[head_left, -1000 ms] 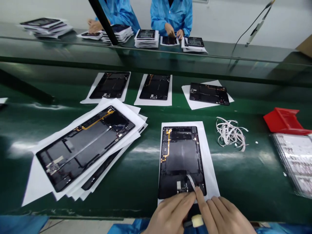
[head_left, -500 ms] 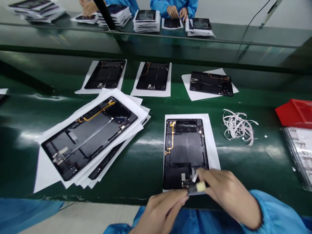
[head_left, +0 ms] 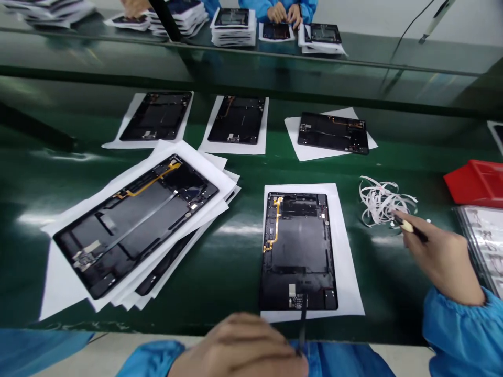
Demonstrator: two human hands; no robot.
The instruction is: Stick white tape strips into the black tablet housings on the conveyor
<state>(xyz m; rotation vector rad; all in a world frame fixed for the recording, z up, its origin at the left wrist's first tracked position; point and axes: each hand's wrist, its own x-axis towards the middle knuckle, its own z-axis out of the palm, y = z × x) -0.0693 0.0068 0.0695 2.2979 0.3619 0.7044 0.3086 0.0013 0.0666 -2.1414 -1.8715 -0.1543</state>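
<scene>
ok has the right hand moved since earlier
Yes: the right hand, with its cream-tipped tool, moved right off the lower end of the black tablet back panel, now beside the white strip tangle.

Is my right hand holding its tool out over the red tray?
No: the right hand holds its small tool at the curled white strips, not over the red tray. The head view shows this.

Left hand (head_left: 238,348) cut off by lower edge at 6 o'clock, its hold hidden; co-worker's blue sleeves (head_left: 308,6) cropped at 12 o'clock.
</scene>
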